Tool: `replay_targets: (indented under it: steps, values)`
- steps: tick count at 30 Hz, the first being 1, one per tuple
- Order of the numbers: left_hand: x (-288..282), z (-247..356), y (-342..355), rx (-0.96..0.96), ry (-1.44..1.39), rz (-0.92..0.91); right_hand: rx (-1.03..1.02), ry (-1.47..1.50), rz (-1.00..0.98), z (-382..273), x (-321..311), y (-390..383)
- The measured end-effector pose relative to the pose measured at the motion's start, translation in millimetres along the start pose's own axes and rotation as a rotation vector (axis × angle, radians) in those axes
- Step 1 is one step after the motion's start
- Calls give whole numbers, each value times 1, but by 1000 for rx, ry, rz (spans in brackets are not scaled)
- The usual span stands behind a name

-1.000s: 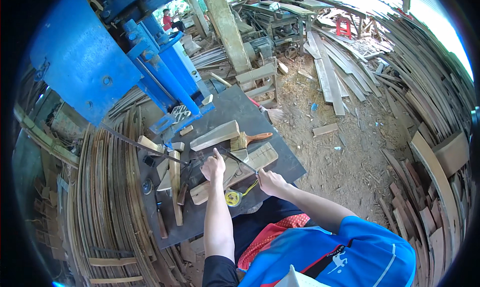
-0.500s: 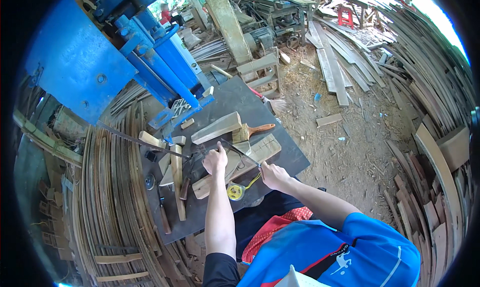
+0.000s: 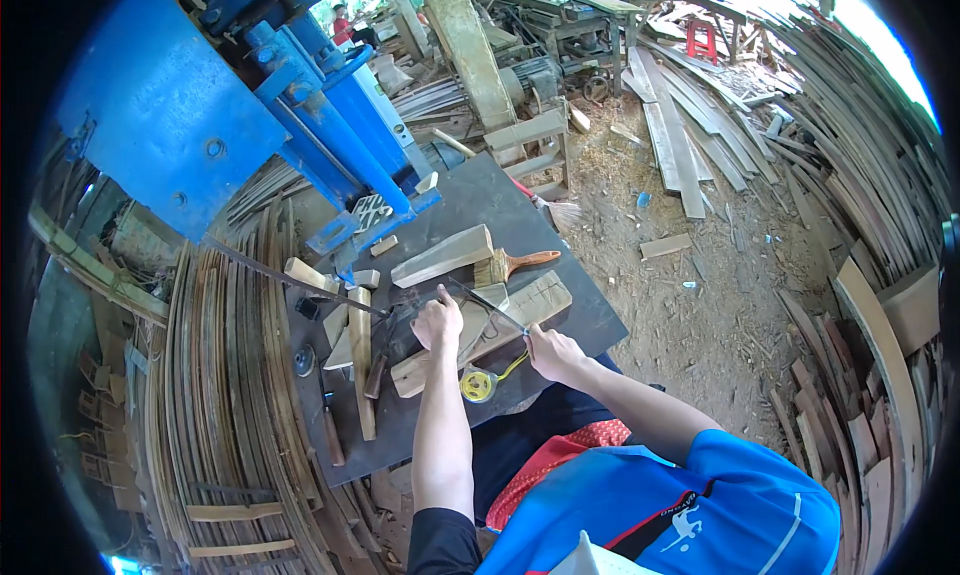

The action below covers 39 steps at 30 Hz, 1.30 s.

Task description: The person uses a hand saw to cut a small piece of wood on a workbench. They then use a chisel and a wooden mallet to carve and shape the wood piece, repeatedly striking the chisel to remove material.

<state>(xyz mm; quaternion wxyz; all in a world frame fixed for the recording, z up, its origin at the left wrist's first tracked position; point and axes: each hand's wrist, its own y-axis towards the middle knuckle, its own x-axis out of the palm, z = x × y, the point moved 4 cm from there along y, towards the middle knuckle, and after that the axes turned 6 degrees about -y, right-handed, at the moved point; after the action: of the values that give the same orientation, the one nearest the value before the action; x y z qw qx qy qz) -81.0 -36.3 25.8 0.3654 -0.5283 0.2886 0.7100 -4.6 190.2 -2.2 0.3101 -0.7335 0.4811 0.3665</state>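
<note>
My left hand (image 3: 437,322) is closed, thumb raised, above a pale wooden block. What its fingers hold, if anything, is hidden. My right hand (image 3: 556,356) is wrapped round the near end of a thin dark metal bar (image 3: 490,307). The bar slants up and left over the wood, its far end beside my left thumb. Under both hands lies a long wooden block (image 3: 541,299). A yellow tape measure (image 3: 478,384) sits by its front edge. Left of my left hand is a dark-handled tool (image 3: 377,375). A paintbrush (image 3: 518,264) and another wooden block (image 3: 443,256) lie beyond.
Everything rests on a dark tabletop (image 3: 585,327). A large blue machine (image 3: 165,105) stands at the left, a long thin dark strip (image 3: 290,277) running from it toward my left hand. Stacked planks (image 3: 225,375) line the left; more boards (image 3: 675,145) lie on the floor. A red stool (image 3: 702,41) stands far back.
The whole view has shifted slightly, so the table appears a little farther right. Both hands keep nearly the same pose, and the metal bar stays in my right hand.
</note>
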Motion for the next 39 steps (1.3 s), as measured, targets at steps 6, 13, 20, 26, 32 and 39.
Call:
replay_targets:
  steps: [6, 13, 20, 26, 32, 39]
  values:
    - [-2, 1, -3, -2, -5, -12, -26, -46, -20, -7, -7, -9]
    - [1, 5, -6, 6, 21, -5, -56, -119, -44, -19, -13, 25]
    - [4, -3, -2, 27, 18, 1, 24, -79, -73, -7, -27, -45]
    - [-6, 10, -8, 22, 22, -18, -30, -76, -77, -16, -15, 4]
    - [0, 2, -5, 19, 3, -33, -48, -119, -72, 1, -31, -52]
    - [-3, 13, -17, 59, 37, 25, -20, -81, -59, -16, -23, -3]
